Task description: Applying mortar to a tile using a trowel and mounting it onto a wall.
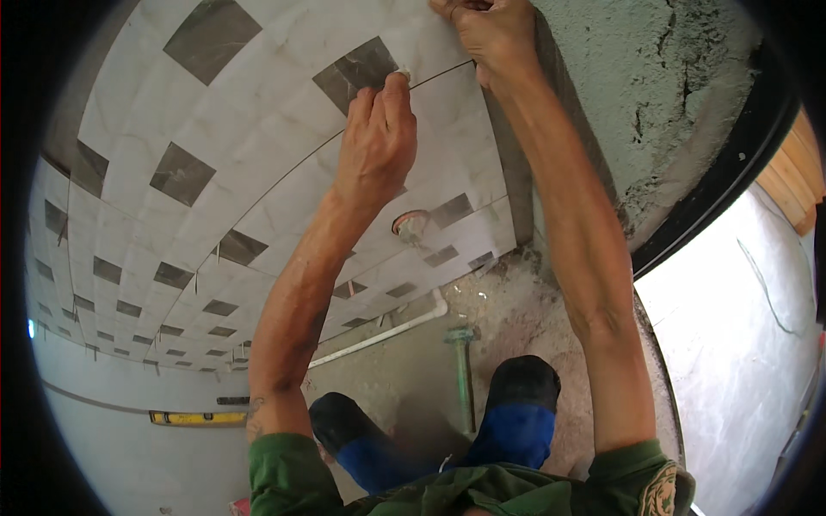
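A wall of white marbled tiles with grey squares (pixel 212 39) fills the upper left. My left hand (pixel 376 138) pinches a small whitish piece (pixel 402 74) at a seam beside a grey square. My right hand (pixel 495 34) is closed at the tile's upper right edge, by rough plaster (pixel 654 86); whatever its fingertips grip is hidden. Lower on the tiles is a round opening (pixel 409 225) with a pale fitting in it.
A white pipe (pixel 379 331) runs along the wall's foot. A green hammer-like tool (pixel 465 378) lies between my boots (pixel 516 413). A yellow spirit level (pixel 198 418) is at lower left. At right are a black curved edge (pixel 688 224), a pale slab (pixel 740 344) and wooden boards (pixel 792 172).
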The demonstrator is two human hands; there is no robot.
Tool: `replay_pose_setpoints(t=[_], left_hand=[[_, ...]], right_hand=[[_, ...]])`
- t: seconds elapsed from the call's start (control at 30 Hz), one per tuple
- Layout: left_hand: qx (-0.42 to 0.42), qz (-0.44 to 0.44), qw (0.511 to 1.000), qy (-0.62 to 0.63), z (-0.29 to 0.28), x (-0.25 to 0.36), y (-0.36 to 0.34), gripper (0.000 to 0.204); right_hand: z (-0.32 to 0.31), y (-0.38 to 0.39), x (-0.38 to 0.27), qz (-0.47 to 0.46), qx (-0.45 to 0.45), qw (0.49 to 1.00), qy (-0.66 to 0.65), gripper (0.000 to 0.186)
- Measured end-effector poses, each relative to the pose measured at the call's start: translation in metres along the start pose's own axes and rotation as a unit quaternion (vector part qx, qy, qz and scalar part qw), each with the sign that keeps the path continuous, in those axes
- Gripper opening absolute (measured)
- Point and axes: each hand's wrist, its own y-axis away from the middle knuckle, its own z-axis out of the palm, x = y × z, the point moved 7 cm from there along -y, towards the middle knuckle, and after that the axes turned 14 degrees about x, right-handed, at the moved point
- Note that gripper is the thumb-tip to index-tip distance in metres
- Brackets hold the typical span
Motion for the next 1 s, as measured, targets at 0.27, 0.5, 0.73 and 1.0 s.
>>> replay_pose_setpoints(t=[0.27,0.5,0.73,1.0], left_hand=[[-0.007,0.04,0.992,-0.118,-0.001,0.01,-0.002,0.029],[-0.025,0.054,0.993,-0.106,0.004,0.012,-0.006,0.035],[-0.25,0.052,0.949,-0.187,0.022,0.028,-0.018,0.043],[-0.009,0.04,0.999,0.02,-0.002,0.004,-0.006,0.033]], right_hand=[[0.008,-0.009,0.014,-0.024,0.003,0.998,-0.059,0.017],[0.007,-0.003,0.008,-0.008,0.008,1.0,-0.015,0.015],[0.005,-0.005,0.009,0.007,0.0,0.999,-0.044,0.014],[0.007,-0.004,0.008,-0.009,-0.01,0.999,-0.045,0.014]])
